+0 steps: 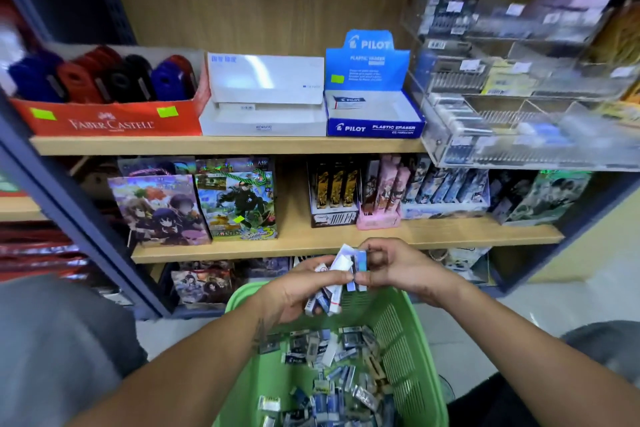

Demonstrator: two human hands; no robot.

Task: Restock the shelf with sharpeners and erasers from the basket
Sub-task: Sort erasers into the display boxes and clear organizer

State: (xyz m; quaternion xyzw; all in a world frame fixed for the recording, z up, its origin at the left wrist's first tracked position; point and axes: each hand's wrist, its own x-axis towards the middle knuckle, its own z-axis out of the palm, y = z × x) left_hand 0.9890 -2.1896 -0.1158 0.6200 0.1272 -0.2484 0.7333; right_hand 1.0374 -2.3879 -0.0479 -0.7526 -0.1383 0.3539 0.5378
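A green plastic basket (412, 340) sits below me, holding several small packaged erasers (332, 392) in blue, white and dark sleeves. Above it, my left hand (298, 291) grips a fanned bunch of erasers (329, 295). My right hand (398, 267) pinches one or two erasers (358, 267) at the top of that bunch, fingertips meeting the left hand's. On the upper shelf stand a blue Pilot eraser box (374, 114) with one eraser inside, a white Kokuyo box (263, 114), and a red Faber-Castell box (110, 118) full of blue, red and black sharpeners.
A tiered clear acrylic display (519, 107) of small stationery fills the upper shelf's right. The wooden middle shelf (346, 239) carries illustrated gift bags and boxed pens. A dark blue shelf upright (69, 204) runs down the left. Pale floor shows at right.
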